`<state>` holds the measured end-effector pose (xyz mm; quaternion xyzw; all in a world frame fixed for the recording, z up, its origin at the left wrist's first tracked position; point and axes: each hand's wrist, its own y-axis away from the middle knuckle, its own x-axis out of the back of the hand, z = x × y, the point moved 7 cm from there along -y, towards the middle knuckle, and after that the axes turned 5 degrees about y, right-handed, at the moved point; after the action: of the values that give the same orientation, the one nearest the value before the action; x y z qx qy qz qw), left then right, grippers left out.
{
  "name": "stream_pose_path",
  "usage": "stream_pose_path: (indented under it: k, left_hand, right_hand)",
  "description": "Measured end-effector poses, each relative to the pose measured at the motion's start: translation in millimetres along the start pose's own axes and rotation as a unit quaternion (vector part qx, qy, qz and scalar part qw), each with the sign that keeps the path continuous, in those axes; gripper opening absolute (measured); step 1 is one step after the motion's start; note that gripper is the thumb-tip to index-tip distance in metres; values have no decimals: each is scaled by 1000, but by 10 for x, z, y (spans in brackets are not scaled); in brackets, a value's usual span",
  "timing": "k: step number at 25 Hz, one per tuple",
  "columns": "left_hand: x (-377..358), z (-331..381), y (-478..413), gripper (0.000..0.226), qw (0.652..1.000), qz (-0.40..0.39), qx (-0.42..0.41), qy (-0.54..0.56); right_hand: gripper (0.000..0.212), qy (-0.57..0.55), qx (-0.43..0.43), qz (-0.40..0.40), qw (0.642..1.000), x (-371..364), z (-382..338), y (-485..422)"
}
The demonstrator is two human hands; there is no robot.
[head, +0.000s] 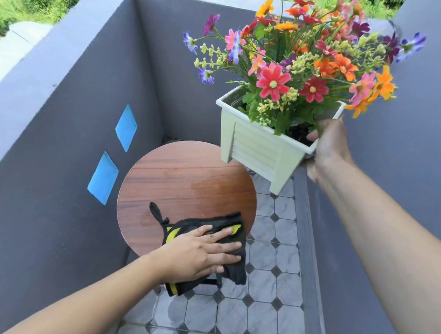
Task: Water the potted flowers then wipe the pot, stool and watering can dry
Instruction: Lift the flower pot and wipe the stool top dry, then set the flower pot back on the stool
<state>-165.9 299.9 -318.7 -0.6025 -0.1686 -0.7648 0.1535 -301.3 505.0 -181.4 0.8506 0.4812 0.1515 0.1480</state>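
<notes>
The left hand (pixel 199 256) lies flat, fingers straight and slightly spread, pressing a black cloth (pixel 223 222) with yellow trim onto the near edge of the stool (pixel 178 183); part of the cloth hangs over that edge. The round wooden seat shows a darker wet patch (pixel 219 192) on its far right part, beyond the cloth. The right hand (pixel 328 150) grips the pot (pixel 261 144) by its near right corner, thumb over the rim and fingers underneath, holding it in the air above and to the right of the stool, tilted a little, with its feet off the seat. The flowers (pixel 297 65) fan out above the pot. Under the stool is a tiled floor (pixel 257 326), damp in places. The watering can is not in view. The step in hand looks to be drying the stool, the pot raised out of the way so the seat is bare. The next move probably calls for sweeping the cloth across the seat toward the wet patch under steady palm pressure, while the right hand keeps the pot level so no soil or water spills onto the seat.
</notes>
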Motion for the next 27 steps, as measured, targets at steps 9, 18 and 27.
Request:
stream_pose_path:
  k: [9, 18, 27]
  left_hand:
    - [-195, -329, 1362, 44, 990, 125, 58, -20]
    - [703, -1275, 1896, 34, 564, 434, 621, 328]
    - [931, -1178, 1165, 33, 509, 436, 398, 627]
  right_hand:
    - [26, 5, -5, -73, 997, -379, 215, 258]
    - [40, 30, -15, -144, 989, -876, 422, 497]
    - [33, 62, -16, -212, 975, -1067, 624, 496]
